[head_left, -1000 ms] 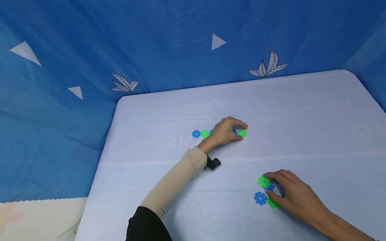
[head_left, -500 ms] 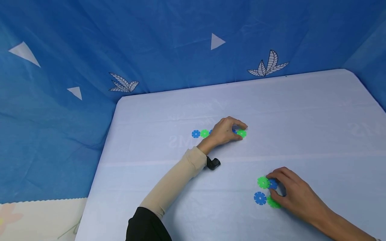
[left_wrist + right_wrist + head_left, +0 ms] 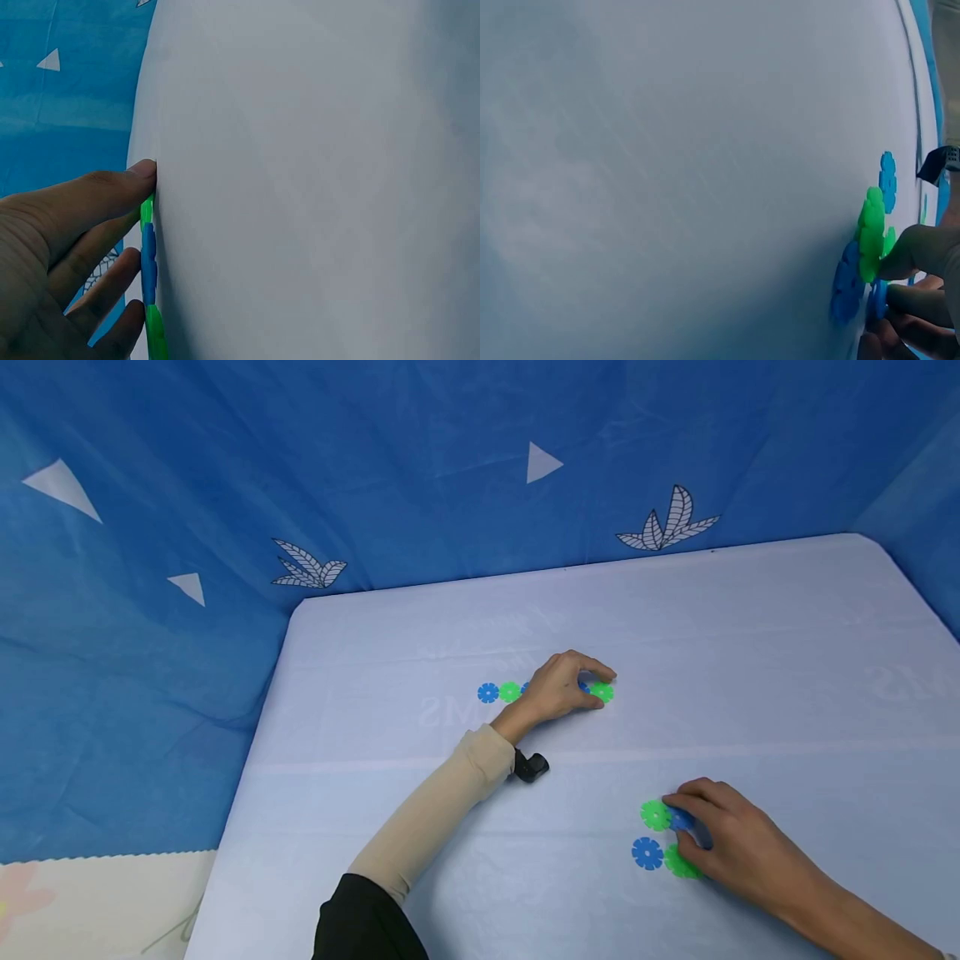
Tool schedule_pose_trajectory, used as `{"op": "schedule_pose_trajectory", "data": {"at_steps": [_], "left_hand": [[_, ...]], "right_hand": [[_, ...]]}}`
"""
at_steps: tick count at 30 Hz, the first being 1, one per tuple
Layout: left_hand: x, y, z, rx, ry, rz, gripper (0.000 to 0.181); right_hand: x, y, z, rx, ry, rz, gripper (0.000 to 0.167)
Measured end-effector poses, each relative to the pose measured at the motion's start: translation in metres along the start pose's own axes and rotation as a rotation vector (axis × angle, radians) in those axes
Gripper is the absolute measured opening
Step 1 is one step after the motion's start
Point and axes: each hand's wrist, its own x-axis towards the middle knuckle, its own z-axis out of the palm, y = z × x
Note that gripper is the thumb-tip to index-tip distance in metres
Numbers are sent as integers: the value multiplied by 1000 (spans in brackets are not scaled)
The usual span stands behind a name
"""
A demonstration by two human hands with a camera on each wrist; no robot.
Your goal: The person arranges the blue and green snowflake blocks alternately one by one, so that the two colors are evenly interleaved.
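My left hand (image 3: pixel 558 687) lies over a row of notched, flower-shaped plastic discs, hiding its middle. Its thumb and index finger hold the green end disc (image 3: pixel 602 692) by its edges. A blue disc (image 3: pixel 488 693) and a green disc (image 3: pixel 510 692) show left of the wrist. Nearer the front, my right hand (image 3: pixel 738 843) pinches a blue notched disc (image 3: pixel 680 818), which touches or overlaps a loose-looking green disc (image 3: pixel 656 815). Below these lie another blue disc (image 3: pixel 647 853) and a green disc (image 3: pixel 681 862) partly under the thumb. The right wrist view shows one more blue disc (image 3: pixel 847 283) beside the hand.
A white cloth covers the table (image 3: pixel 750 635). Blue printed fabric (image 3: pixel 450 460) hangs along its back and sides. A black camera mount (image 3: pixel 532 767) sits at the left wrist. Pale floral cloth (image 3: pixel 97 902) shows at the lower left.
My right hand has shifted the blue disc slightly right, so it sticks out more from the upper green disc, then tilted it a little. The left hand stays in place.
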Motion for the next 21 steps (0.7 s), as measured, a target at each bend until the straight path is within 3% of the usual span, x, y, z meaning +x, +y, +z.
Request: {"op": "schedule_pose_trajectory", "data": {"at_steps": [10, 17, 21], "left_hand": [[-1, 2, -2, 0, -11, -17, 39], [-1, 1, -2, 8, -18, -27, 39], [-1, 1, -2, -2, -16, -28, 39]], "right_hand": [[4, 6, -5, -27, -30, -51, 44], [10, 9, -9, -7, -88, 57, 39], [12, 12, -11, -21, -86, 67, 39]]}}
